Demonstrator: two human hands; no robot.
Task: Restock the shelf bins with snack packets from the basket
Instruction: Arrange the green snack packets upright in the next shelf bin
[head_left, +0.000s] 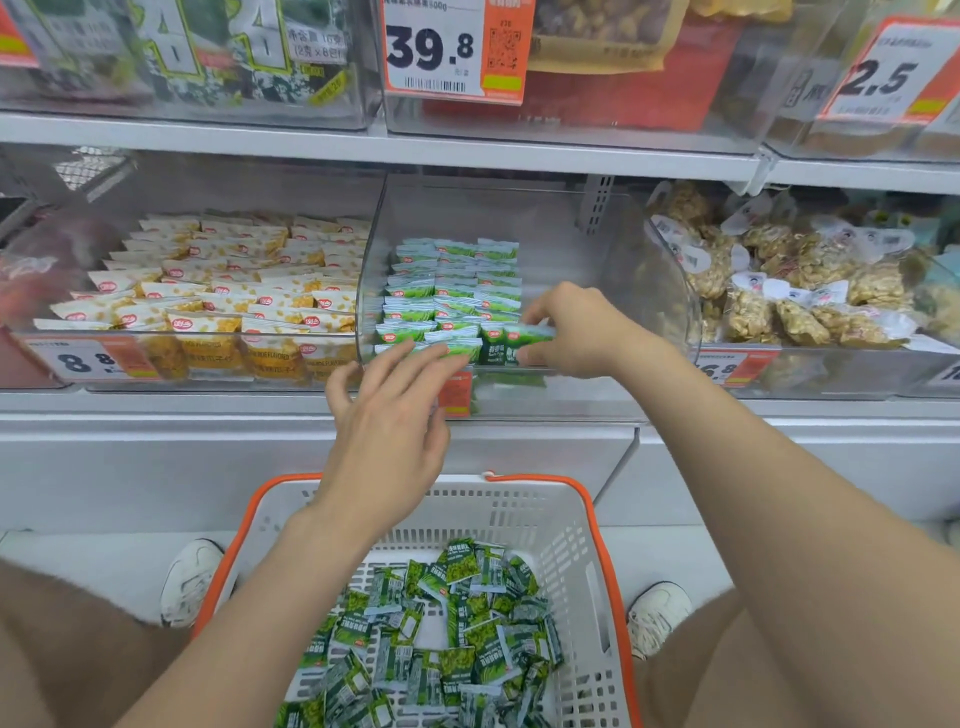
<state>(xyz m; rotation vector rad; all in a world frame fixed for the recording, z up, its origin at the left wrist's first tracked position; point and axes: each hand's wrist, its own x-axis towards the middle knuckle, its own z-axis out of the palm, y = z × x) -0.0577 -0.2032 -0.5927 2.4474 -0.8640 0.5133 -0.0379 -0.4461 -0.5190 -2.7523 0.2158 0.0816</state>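
A white basket with an orange rim (582, 514) sits on the floor between my knees, holding several loose green snack packets (457, 623). Above it, the middle clear shelf bin (623, 291) holds neat rows of the same green packets (452, 286), with its right half bare. My right hand (576, 327) reaches into the bin and pinches green packets (524, 335) at the front row. My left hand (387, 421) hovers with fingers spread just in front of the bin's lower edge, its fingertips near the front-row packets, holding nothing.
The left bin (67, 332) is filled with yellow-and-white snack packets (223, 291). The right bin (691, 291) holds clear bags of nuts (789, 291). More bins and price tags (452, 49) line the upper shelf. My shoes (189, 579) stand on the floor beside the basket.
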